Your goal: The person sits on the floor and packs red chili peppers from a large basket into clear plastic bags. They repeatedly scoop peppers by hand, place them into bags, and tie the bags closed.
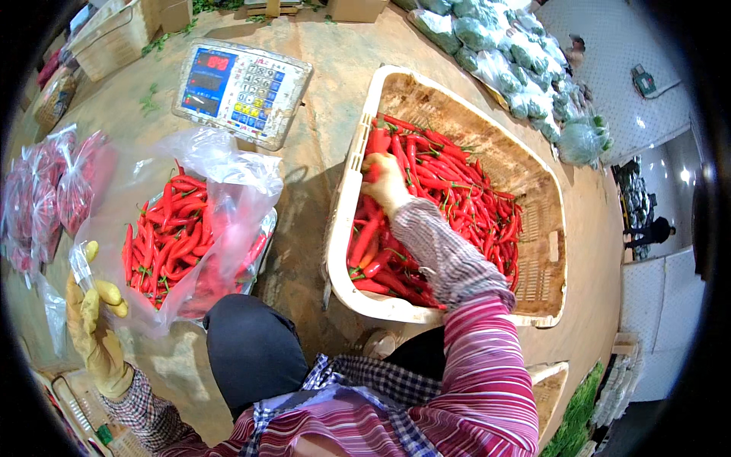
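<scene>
My right hand (387, 183), in a pale glove, reaches into a cream plastic crate (352, 190) and closes around some red chili peppers (377, 139). More long red chili peppers (457, 190) with green stems fill much of the crate. On the left, my yellow-gloved left hand (99, 324) has its fingers curled on the edge of a clear plastic bag (114, 199). The bag is spread wide, and a heap of red chili peppers (171, 240) lies in it. A pale tray edge (268, 222) shows under the bag.
A digital scale panel (242, 90) with keypad stands beyond the bag. Tied bags of red peppers (57, 186) lie far left. Stacked bags of green produce (510, 57) are at the back right, near a distant person (656, 231). Green stalks (575, 411) lie lower right.
</scene>
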